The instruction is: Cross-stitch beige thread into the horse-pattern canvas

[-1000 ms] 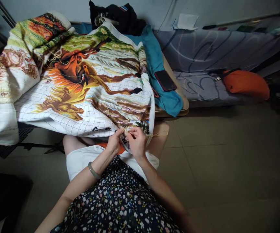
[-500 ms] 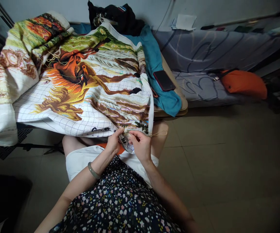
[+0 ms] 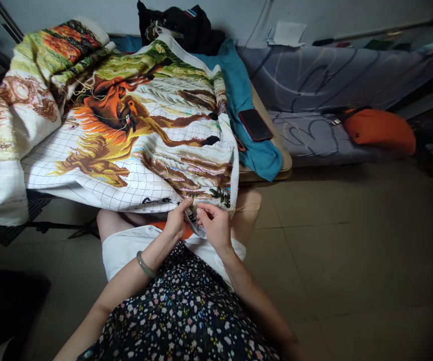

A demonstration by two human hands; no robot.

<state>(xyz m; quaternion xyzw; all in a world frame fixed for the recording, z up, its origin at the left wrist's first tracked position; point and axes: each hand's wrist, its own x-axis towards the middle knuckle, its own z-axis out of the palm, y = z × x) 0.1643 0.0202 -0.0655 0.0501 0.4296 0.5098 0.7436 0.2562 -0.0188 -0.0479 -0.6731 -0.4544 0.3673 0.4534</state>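
A large cross-stitch cloth (image 3: 92, 155), part stitched with horses and part bare white grid, spreads over the table edge and my lap. At its near edge my left hand (image 3: 176, 220) is closed, the thumb on top and the fingers underneath, gripping the fabric. Just to the right, my right hand (image 3: 217, 225) is closed in a pinch against the cloth, close to the left thumb. What sits between its fingertips is too small to make out. A tan thread (image 3: 248, 206) trails out to the right past that hand.
A phone (image 3: 255, 125) rests on teal fabric (image 3: 267, 159) along the table's right side. Behind the cloth is a dark garment (image 3: 182, 27). An orange bag (image 3: 380, 131) lies on the grey-covered seat (image 3: 306, 131). Loose threads (image 3: 86, 89) lie on the cloth.
My right hand has shifted slightly left, its fingertips closer to my left thumb. My left hand keeps its grip on the cloth. The whole view has shifted very slightly.
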